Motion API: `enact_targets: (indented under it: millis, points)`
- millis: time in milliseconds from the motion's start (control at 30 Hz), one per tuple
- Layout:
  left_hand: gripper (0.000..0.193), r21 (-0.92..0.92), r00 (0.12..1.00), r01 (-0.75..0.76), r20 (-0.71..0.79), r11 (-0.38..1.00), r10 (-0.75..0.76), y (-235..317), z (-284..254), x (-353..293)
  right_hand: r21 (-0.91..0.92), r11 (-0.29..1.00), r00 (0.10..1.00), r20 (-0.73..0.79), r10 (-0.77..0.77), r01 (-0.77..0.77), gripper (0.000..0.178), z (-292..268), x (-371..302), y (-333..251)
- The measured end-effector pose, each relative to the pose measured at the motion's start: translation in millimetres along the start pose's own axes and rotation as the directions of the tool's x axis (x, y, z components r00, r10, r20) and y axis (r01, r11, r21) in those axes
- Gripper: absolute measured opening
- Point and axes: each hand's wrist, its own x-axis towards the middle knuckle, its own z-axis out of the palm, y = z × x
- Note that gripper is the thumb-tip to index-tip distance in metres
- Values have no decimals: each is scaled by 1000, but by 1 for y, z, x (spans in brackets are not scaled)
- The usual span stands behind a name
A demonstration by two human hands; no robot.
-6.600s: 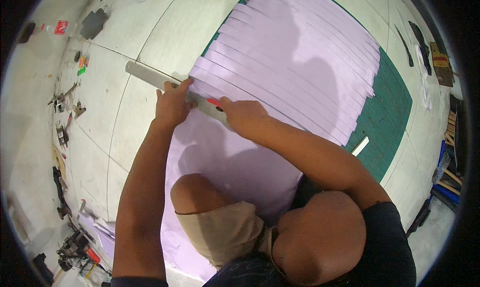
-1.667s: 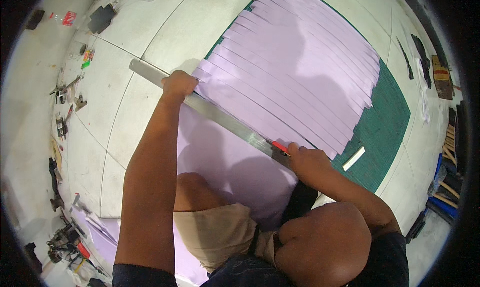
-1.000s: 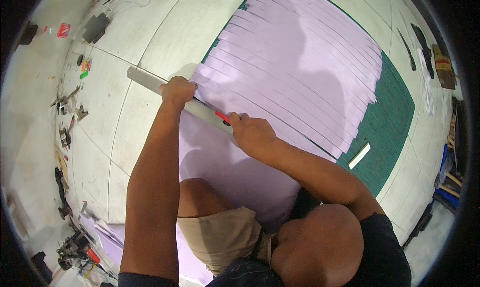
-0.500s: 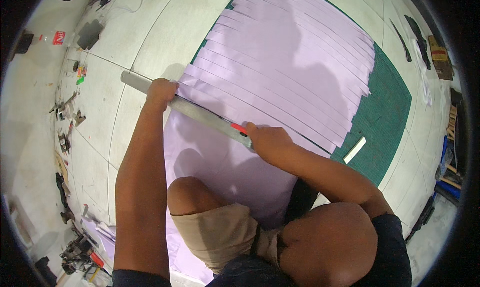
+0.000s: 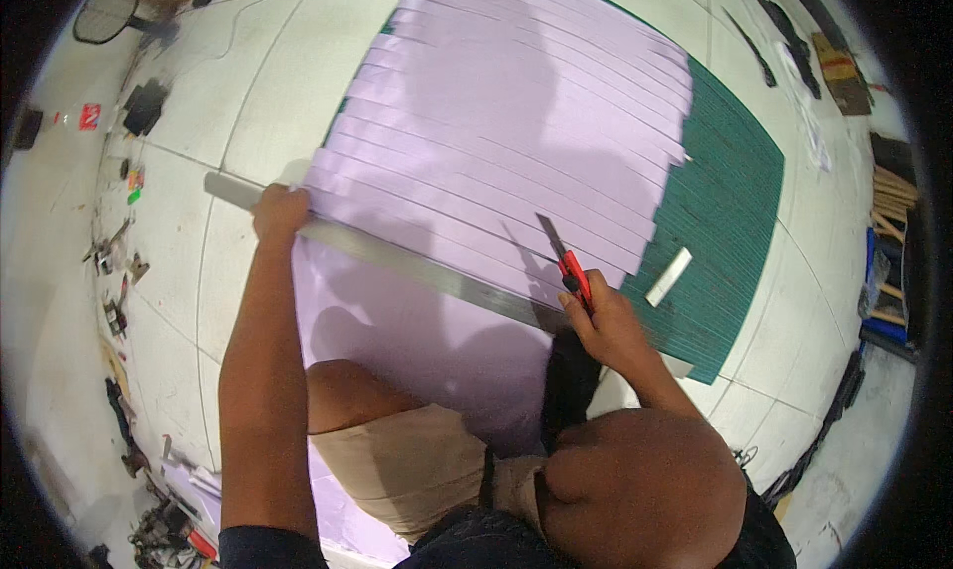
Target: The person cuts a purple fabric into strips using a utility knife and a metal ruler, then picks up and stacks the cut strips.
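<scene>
My left hand [image 5: 281, 214] is closed over the left part of a long metal ruler [image 5: 422, 270], which lies slantwise across lilac sheet material [image 5: 397, 316]. In my right hand [image 5: 611, 328] is a red and black utility knife [image 5: 574, 274], held above the ruler's right end. Its blade points away from me, apart from the sheet, and casts a shadow. Beyond the ruler, the lilac material lies cut into many parallel strips [image 5: 496, 137]. A green cutting mat [image 5: 733, 187] shows under them on the right. My knees and legs rest at the near part of the sheet.
A short white bar [image 5: 669, 277] lies on the mat, right of my hand. Clips and small tools [image 5: 137, 268] are scattered along the left wall. A racket [image 5: 106, 13] is at the far left. Dark long items [image 5: 789, 48] and a small box [image 5: 842, 72] lie far right.
My right hand has lifted the knife off the ruler's edge and moved to the right, turning the blade away from me. My left hand stays on the ruler. The whole view has shifted slightly.
</scene>
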Motion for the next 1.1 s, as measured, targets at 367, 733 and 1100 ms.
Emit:
enact_targets:
  millis: [367, 733, 1100]
  points:
    - [49, -376, 834, -374, -536, 848, 131, -192, 65, -125, 396, 912, 909, -335, 250, -105, 39, 27, -89, 149]
    - [74, -42, 922, 277, -269, 960, -278, -285, 209, -384, 189, 943, 727, -683, -73, 272, 27, -54, -47, 97]
    - [77, -170, 824, 315, -440, 934, -358, -244, 222, -389, 136, 853, 770, -518, -373, 504, 30, -206, -113, -226]
